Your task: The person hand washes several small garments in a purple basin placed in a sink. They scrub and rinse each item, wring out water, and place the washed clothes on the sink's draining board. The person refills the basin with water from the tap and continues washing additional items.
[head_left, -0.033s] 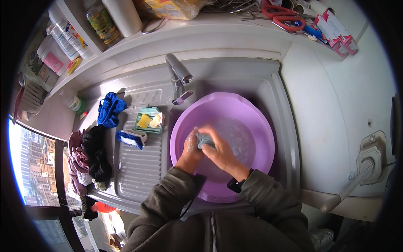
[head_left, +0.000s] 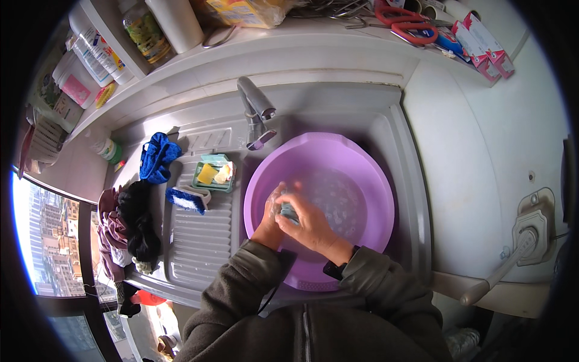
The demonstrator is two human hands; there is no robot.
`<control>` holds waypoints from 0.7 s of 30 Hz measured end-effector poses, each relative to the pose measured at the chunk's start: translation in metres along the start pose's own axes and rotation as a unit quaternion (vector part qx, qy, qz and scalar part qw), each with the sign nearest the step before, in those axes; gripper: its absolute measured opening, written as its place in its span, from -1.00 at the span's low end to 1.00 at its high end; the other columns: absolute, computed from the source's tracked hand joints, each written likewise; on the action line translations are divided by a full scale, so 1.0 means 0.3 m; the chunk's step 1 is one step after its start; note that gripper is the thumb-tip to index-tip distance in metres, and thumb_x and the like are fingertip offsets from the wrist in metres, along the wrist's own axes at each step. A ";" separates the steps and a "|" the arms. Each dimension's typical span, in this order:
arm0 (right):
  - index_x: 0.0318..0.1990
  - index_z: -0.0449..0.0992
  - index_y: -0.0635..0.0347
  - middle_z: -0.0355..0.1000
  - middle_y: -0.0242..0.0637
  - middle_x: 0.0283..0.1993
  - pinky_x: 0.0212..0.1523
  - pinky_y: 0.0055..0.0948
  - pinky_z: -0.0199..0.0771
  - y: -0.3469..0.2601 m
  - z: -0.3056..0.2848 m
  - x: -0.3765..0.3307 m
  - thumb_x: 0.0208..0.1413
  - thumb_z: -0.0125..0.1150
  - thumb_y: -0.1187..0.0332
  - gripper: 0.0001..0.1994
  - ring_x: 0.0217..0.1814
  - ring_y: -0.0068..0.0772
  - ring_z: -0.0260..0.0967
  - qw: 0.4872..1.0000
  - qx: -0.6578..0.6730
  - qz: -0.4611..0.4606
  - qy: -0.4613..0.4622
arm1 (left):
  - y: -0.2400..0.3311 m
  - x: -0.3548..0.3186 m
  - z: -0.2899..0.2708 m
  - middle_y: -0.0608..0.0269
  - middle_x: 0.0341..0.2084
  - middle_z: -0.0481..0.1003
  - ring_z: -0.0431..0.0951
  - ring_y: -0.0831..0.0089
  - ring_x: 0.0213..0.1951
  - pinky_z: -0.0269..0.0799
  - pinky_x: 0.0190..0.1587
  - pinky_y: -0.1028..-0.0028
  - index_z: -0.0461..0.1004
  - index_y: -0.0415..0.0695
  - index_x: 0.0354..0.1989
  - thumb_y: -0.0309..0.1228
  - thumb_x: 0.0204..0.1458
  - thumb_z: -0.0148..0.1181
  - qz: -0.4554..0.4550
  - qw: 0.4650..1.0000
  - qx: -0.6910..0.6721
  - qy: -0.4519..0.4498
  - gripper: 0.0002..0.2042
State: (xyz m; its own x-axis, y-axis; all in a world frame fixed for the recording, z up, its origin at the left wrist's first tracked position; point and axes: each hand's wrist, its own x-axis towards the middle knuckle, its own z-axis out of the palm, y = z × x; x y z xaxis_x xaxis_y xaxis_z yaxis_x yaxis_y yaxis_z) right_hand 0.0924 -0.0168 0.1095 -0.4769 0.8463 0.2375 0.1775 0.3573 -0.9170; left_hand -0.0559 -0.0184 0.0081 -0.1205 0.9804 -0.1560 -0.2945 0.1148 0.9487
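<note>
Over the left part of a purple basin, my two hands are pressed together around a small grey-blue cloth. Wet suds coat my left hand, which cups the cloth from the left. Fingers of my right hand curl over it from the right and hide most of it; its exact kind does not show. Cloudy, sudsy water fills the basin below. A dark watch sits on my right wrist.
A metal tap stands behind the basin. On the ribbed drainboard lie a soap dish, a blue-and-white brush, a blue cloth and dark clothes. Scissors and bottles line the shelf above.
My right hand has shifted slightly left and closed further over the cloth, so less of it shows. The left hand stays nearly in place.
</note>
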 end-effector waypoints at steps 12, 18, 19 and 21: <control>-0.34 0.36 0.14 0.47 -0.04 -0.53 -0.46 0.00 0.44 0.145 0.077 0.034 0.36 0.13 0.16 -0.71 -0.48 0.14 0.47 0.972 -0.203 -0.035 0.114 | -0.023 0.005 0.089 0.15 -0.32 0.54 0.58 0.22 -0.31 0.54 -0.22 0.20 0.50 -0.20 -0.17 -0.36 0.32 -0.04 -0.062 0.983 -0.107 0.133 -0.79; -0.34 0.35 0.13 0.48 -0.08 -0.49 -0.49 0.02 0.43 0.134 0.063 0.042 0.34 0.15 0.18 -0.73 -0.49 0.12 0.47 0.956 -0.263 0.047 0.122 | -0.124 0.028 0.075 0.07 -0.23 0.56 0.59 0.14 -0.18 0.52 -0.19 0.17 0.50 -0.21 -0.12 -0.32 0.32 -0.02 0.073 0.995 -0.023 0.070 -0.77; -0.33 0.35 0.13 0.48 -0.09 -0.49 -0.48 0.02 0.44 0.136 0.059 0.046 0.33 0.15 0.18 -0.74 -0.49 0.13 0.47 0.955 -0.267 0.047 0.121 | -0.128 0.039 0.072 0.10 -0.29 0.55 0.59 0.16 -0.23 0.51 -0.22 0.19 0.51 -0.20 -0.19 -0.31 0.31 -0.01 -0.014 0.994 -0.074 0.078 -0.78; -0.29 0.34 0.12 0.48 -0.10 -0.49 -0.48 0.01 0.45 0.131 0.057 0.043 0.33 0.16 0.18 -0.75 -0.49 0.13 0.47 0.973 -0.214 -0.040 0.080 | -0.109 0.054 0.057 0.15 -0.41 0.55 0.58 0.21 -0.32 0.48 -0.28 0.21 0.51 -0.18 -0.32 -0.30 0.30 0.01 -0.164 0.956 -0.201 0.136 -0.76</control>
State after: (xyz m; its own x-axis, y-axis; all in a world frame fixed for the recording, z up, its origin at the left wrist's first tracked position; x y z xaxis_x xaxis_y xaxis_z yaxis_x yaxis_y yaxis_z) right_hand 0.0786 0.0013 0.0710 -0.3707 0.8472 0.3806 0.5028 0.5276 -0.6847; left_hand -0.0321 -0.0036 -0.0208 -0.1852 0.8177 -0.5450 -0.6925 0.2850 0.6628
